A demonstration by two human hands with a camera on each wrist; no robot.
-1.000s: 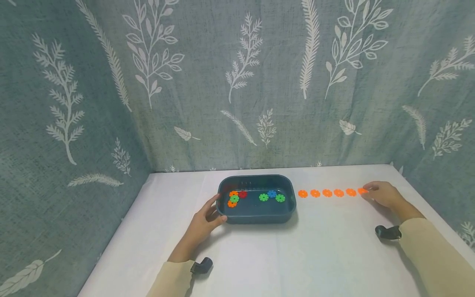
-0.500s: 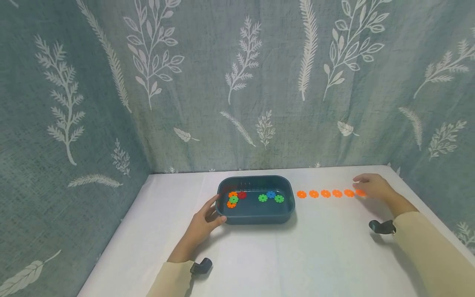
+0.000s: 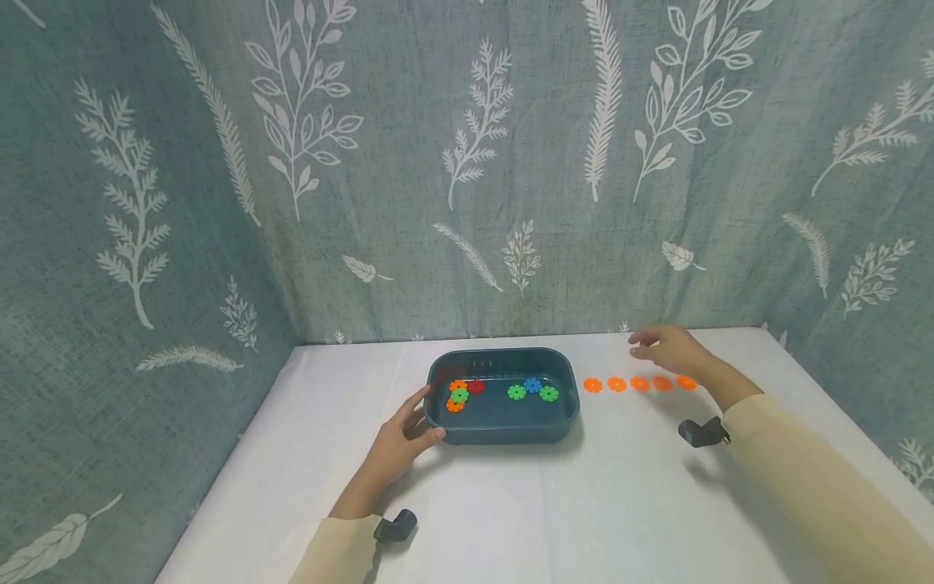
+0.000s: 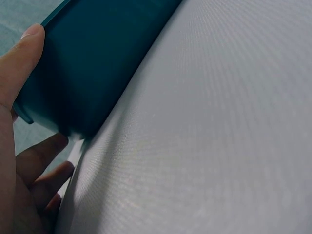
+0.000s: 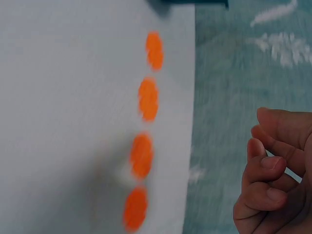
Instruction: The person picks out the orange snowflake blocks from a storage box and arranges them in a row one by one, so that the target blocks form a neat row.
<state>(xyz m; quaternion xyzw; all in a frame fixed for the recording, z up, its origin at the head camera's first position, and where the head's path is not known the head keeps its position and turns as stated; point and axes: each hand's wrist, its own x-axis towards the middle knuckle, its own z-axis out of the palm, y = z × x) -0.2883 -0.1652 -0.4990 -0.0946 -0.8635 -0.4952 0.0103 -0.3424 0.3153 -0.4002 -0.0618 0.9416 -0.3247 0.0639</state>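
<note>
My left hand [image 3: 397,446] grips the left end of a dark blue-green plastic tray [image 3: 503,435]; in the left wrist view the thumb lies at the tray's rim and the other fingers are around its corner. Inside the tray lie small notched discs: a red disc [image 3: 476,387], a blue disc [image 3: 533,385], and green and orange ones. Right of the tray, several orange discs [image 3: 616,384] form a straight row on the table. Over the far side of that row hovers my right hand [image 3: 673,350], fingers loosely bent, holding nothing.
A white cloth [image 3: 496,511] covers the table. Behind and beside it hangs a grey-green curtain [image 3: 409,162] with white leaf prints. Each wrist wears a small black camera [image 3: 396,527]. My right forearm crosses over the right end of the disc row.
My right hand has let go of the orange disc at the row's right end, risen, and moved left above the row. The left hand stays at the tray.
</note>
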